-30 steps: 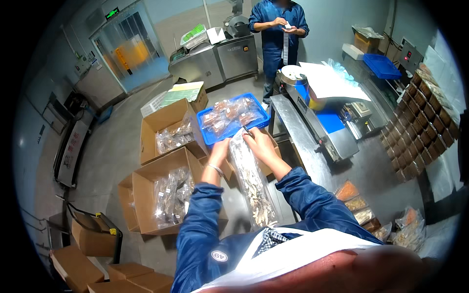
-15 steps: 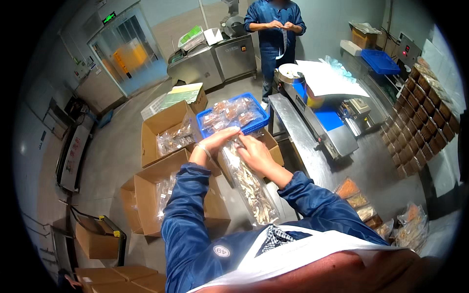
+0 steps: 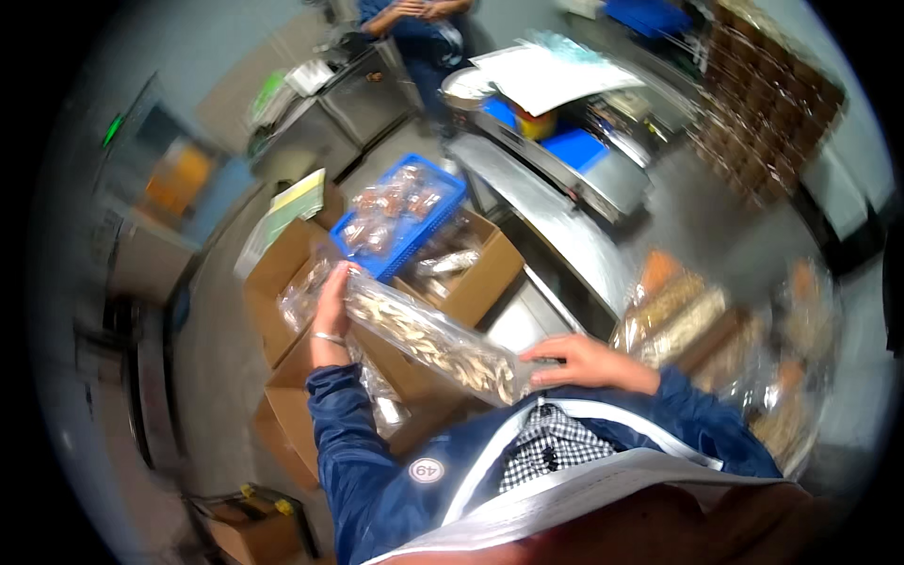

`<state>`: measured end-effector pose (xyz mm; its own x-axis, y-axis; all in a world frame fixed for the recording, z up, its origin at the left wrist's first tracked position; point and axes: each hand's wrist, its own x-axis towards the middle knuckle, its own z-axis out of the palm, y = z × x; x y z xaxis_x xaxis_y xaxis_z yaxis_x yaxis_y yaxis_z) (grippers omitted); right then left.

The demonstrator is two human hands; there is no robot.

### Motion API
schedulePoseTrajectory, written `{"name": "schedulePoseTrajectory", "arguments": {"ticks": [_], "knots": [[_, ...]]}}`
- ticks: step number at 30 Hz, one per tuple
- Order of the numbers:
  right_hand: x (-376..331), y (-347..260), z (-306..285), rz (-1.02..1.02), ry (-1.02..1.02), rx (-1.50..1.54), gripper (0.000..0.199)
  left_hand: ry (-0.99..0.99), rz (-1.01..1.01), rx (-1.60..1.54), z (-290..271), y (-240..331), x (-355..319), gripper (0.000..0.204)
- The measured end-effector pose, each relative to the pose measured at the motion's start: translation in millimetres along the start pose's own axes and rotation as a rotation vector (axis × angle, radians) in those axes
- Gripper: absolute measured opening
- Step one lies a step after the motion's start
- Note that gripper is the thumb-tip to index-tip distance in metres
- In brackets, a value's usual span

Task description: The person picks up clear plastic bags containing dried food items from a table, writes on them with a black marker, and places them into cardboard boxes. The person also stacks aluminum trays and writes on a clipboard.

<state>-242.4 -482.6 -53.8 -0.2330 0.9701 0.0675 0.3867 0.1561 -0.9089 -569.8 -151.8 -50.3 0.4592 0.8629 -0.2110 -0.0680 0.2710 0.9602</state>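
Observation:
A long clear plastic bag of pale dried slices, perhaps mushrooms, [image 3: 428,339] slants across in front of my chest. At its upper left end my left hand [image 3: 331,315] grips the plastic, with the fingers partly hidden. My right hand [image 3: 589,365] has its fingers and thumb at the lower right end of the bag. Beneath the bag stand open cardboard boxes [image 3: 485,278] that hold clear packets [image 3: 452,268]. Just beyond my hands a blue plastic basket [image 3: 414,240] carries several packets of reddish-brown food.
A steel bench [image 3: 527,198] with a machine [image 3: 603,174] runs along the right. Several filled bags [image 3: 697,325] lie at the lower right. Brown stacked trays [image 3: 763,94] rise at the far right. A co-worker in blue [image 3: 424,47] stands at the back.
The view has swung to the right and blurred. The bag has turned from hanging lengthwise to slanting sideways. My right hand has moved from its top end to its lower end.

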Motion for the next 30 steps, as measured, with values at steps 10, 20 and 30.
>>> {"name": "schedulePoseTrajectory", "arguments": {"ticks": [10, 20, 30], "knots": [[-153, 80, -57, 0.559, 1.236, -0.524, 0.019, -0.411, 0.783, 0.283, 327, 14, 9, 0.046], [-357, 160, -99, 0.852, 1.250, -0.175, 0.039, -1.233, 1.509, 0.185, 538, -70, -88, 0.052], [-351, 189, -64, 0.797, 1.399, 0.574, 0.038, -1.546, 1.629, 0.432, 595, -98, -142, 0.046]]}}
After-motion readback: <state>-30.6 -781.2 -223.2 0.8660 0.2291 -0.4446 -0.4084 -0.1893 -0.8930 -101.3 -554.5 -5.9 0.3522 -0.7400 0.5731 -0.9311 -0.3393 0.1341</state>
